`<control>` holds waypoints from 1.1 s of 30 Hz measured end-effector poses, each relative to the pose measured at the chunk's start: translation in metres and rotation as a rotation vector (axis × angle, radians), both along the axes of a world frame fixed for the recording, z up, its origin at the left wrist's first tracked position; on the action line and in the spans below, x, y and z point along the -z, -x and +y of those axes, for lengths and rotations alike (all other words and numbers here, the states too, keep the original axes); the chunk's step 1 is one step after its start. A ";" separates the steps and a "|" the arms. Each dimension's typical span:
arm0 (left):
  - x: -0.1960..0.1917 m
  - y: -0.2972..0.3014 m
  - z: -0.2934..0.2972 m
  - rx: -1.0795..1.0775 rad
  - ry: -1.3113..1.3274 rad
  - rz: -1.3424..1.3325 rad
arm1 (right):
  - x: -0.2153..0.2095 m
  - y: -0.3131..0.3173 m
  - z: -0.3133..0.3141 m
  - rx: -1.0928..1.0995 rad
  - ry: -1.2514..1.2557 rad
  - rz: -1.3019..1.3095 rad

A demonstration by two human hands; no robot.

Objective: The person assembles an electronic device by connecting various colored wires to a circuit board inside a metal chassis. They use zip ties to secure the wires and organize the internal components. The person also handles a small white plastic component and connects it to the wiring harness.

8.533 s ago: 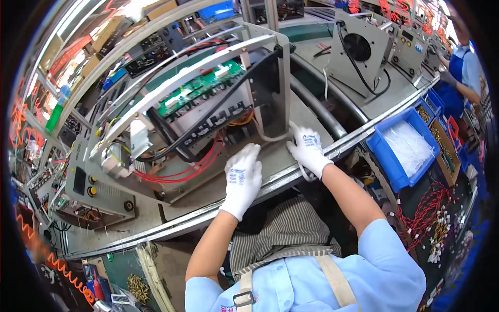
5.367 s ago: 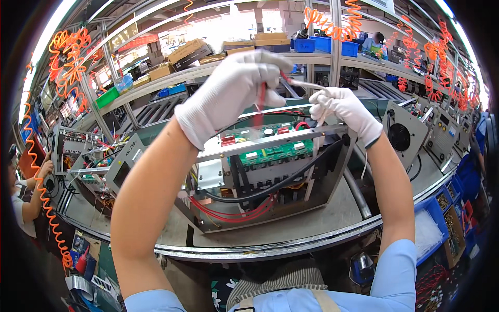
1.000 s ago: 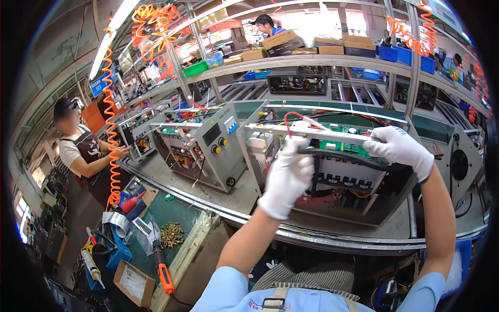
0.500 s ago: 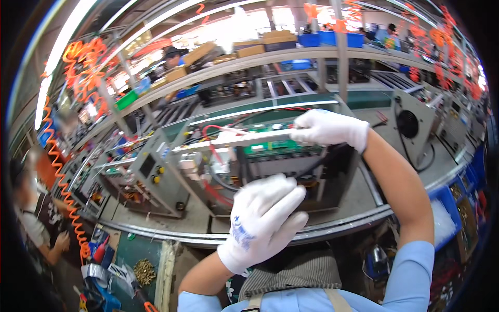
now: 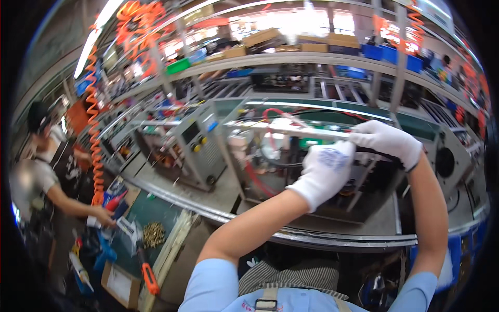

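1. Since half a second ago the left hand [image 5: 326,171] has risen from low in front of the body to the top of the open machine chassis [image 5: 312,171], beside the right hand [image 5: 387,143].
2. Both gloved hands rest on the chassis's upper metal rail [image 5: 291,129]; the right hand's fingers are curled over it, while I cannot tell whether the left hand's fingers are closed or apart.
3. The chassis stands on the tabletop [image 5: 332,236] with its cover off and red wires [image 5: 270,113] exposed, so assembly looks unfinished.
4. Brown cardboard boxes [image 5: 262,37] and blue bins [image 5: 392,54] line the upper shelf; a green bin [image 5: 179,66] sits further left.
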State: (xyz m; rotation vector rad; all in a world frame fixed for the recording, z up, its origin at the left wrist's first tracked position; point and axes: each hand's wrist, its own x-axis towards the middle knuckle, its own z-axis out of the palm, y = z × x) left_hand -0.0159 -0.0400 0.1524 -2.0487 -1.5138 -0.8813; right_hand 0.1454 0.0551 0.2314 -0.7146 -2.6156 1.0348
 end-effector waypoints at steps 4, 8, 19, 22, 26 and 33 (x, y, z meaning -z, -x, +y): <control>0.006 -0.009 0.003 0.048 -0.090 0.076 | -0.013 -0.005 -0.016 0.104 0.266 -0.025; -0.007 0.000 0.012 0.173 -0.071 -0.031 | -0.014 -0.013 -0.008 0.027 0.327 0.003; -0.011 0.017 0.035 0.421 -0.253 0.232 | -0.020 0.001 -0.014 0.029 0.245 -0.086; -0.016 0.019 0.032 0.354 0.005 0.191 | -0.009 0.004 0.002 -0.039 0.084 -0.073; -0.023 0.004 0.023 0.306 -0.063 0.130 | -0.020 -0.004 -0.011 0.039 0.177 -0.106; -0.026 0.147 -0.022 -0.040 -0.053 0.188 | -0.021 -0.006 -0.014 0.098 0.212 -0.123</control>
